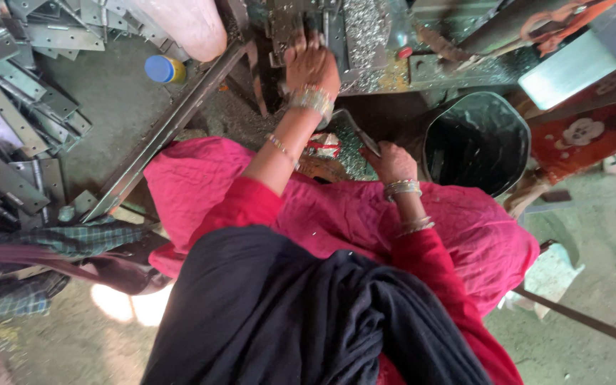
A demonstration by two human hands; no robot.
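My left hand (311,65) reaches forward to a grey metal press machine (301,18), and its fingers are curled over a small metal piece on the machine bed. My right hand (392,161) stays closer to my lap and grips the end of a flat grey metal strip (353,127), which slants up to the left. Both wrists carry bangles. My lap is covered by pink cloth (201,192), with a dark scarf (308,321) hanging below it.
Several flat metal hinge plates (8,114) are heaped at the left. A long angle-iron bar (165,132) runs diagonally beside a blue-capped yellow bottle (164,69). A black bucket (475,142) stands at the right. Metal shavings (365,28) cover the machine top.
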